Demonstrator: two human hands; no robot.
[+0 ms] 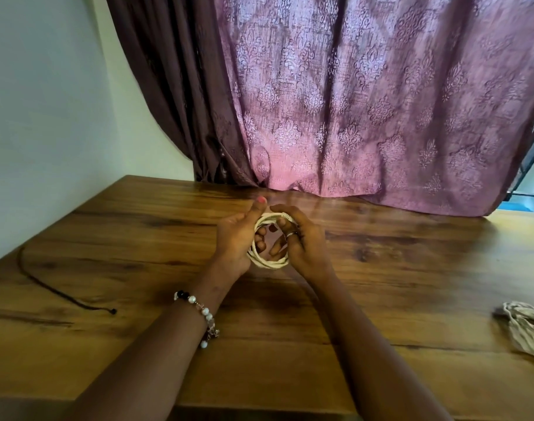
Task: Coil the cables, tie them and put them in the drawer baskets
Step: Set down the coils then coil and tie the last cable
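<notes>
Your two hands hold a white cable (pixel 267 262), wound into a round coil of several turns, above the middle of the worktop (pixel 411 268). The coil stands roughly upright between the palms, its open centre facing you.

Your left hand (pixel 233 238) grips the left side of the coil. Its fingers curl through the opening from behind, and its thumb (pixel 256 206) points up along the outer edge. The thumbnail is painted pink. A bracelet (pixel 203 314) of white and dark beads sits on the left wrist.

Your right hand (pixel 302 244) grips the right side of the coil. Its fingers wrap over the top turns and curl into the opening. One finger carries a ring (pixel 291 234). A ribbed section of cable, possibly a strain relief, shows at the top of the coil under the right fingers.

A thin dark cord (pixel 47 284) lies loose on the left part of the worktop, well apart from the hands. A pale bundle (pixel 523 329) rests at the right edge of the worktop; whether it is cable or cloth cannot be told. A patterned pink curtain (pixel 381 101) hangs behind the worktop, with a darker curtain to its left.
</notes>
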